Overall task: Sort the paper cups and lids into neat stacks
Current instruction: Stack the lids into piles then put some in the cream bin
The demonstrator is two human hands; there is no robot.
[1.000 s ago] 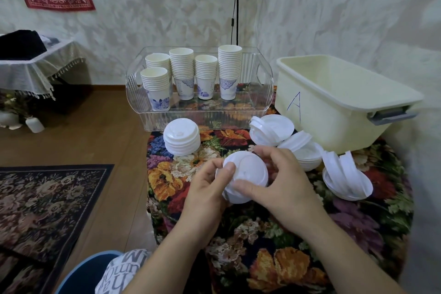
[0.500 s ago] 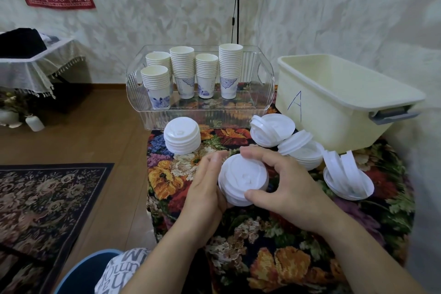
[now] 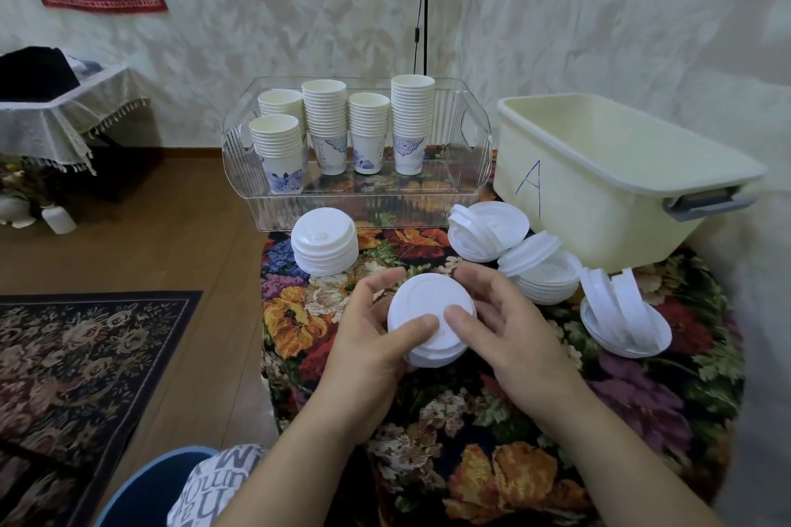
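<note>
- The left hand and the right hand together hold a small stack of white lids above the middle of the table, which is covered in a flowered cloth.
- Left fingers curl round the stack's left side, with the thumb pressed on top of it.
- Right fingers wrap round the far right side, and the thumb also lies on the top lid, close beside the left thumb.
- A neat pile of lids stands near the table's far left edge, just in front of the clear tray.
- Inside the tray stand five stacks of paper cups, upright, of uneven heights.
- Loose lids lean against one another toward the far right, just in front of the cream tub marked with a letter A.
- Another jumbled heap of lids touches those, and a third group lies near the right edge, several of them standing on edge.
- A patterned rug lies on the wooden floor at left.
</note>
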